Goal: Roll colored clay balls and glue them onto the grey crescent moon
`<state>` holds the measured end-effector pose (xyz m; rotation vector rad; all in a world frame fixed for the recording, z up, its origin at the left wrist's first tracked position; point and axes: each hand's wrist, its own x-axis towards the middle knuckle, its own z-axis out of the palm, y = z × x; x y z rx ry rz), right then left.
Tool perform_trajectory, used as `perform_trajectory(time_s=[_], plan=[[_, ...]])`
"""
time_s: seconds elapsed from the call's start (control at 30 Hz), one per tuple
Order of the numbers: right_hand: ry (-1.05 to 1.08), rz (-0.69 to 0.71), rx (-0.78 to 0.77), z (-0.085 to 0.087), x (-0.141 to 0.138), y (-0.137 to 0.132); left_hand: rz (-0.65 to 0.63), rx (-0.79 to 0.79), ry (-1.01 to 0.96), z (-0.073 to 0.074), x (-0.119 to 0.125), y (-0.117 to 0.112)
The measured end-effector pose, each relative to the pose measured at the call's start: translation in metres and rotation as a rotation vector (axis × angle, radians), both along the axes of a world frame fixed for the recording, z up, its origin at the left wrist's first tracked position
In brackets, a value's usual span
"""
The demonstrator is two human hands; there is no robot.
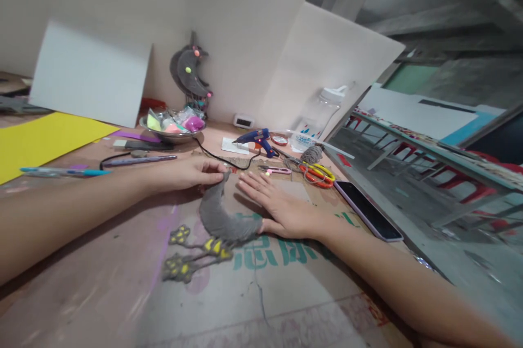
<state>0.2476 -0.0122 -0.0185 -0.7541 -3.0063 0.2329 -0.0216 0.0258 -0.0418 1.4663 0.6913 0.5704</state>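
Grey crescent [218,218] is tip-pinched by L hand [201,171], thumb-touched by outspread R hand [284,207], w/ phone [370,212] nr R edge of surface [93,304].

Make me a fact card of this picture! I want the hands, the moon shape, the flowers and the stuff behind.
Left hand: pinching the upper tip of the gray crescent
Right hand: fingers spread, thumb at its lower tip
Flowers: gray and yellow, below the crescent
Behind: blue glue gun, bowl of colorful packets
Right side: phone
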Motion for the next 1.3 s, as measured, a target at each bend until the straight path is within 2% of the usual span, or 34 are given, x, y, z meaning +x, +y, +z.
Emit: perform_trajectory(time_s=[0.1, 0.3, 0.4, 0.57, 0.67, 0.77, 0.87, 1.0, 1.13, 1.23, 1.3], plan=[[0.023, 0.011, 0.018, -0.004, -0.005, 0.005, 0.067, 0.127, 0.078, -0.003, 0.003, 0.002], [-0.018, -0.150, -0.009, 0.000, 0.013, 0.009, 0.134, 0.312, 0.169, 0.006, 0.006, 0.000], [-0.036, -0.094, -0.024, 0.004, 0.007, 0.000, 0.111, 0.393, 0.274, 0.011, 0.006, -0.001], [-0.016, 0.041, 0.018, -0.002, -0.013, 0.004, 0.069, 0.419, 0.277, 0.010, 0.007, 0.002], [-0.010, -0.026, 0.028, -0.003, -0.004, 0.013, 0.072, 0.444, 0.306, 0.011, 0.007, 0.001], [-0.025, -0.098, 0.007, 0.001, 0.011, 0.011, 0.077, 0.445, 0.321, 0.014, 0.007, -0.002], [-0.042, -0.056, -0.021, 0.004, 0.012, -0.001, 0.095, 0.424, 0.311, 0.013, 0.007, -0.002], [-0.029, 0.023, -0.030, 0.002, -0.007, -0.006, 0.076, 0.418, 0.281, 0.010, 0.006, 0.001], [-0.005, -0.051, 0.030, -0.003, -0.006, 0.007, 0.067, 0.440, 0.310, 0.013, 0.007, -0.001], [-0.032, -0.118, 0.037, -0.001, 0.008, 0.011, 0.069, 0.458, 0.341, 0.017, 0.007, -0.003], [-0.046, -0.113, 0.024, 0.003, 0.014, 0.007, 0.070, 0.456, 0.336, 0.017, 0.008, -0.003]])
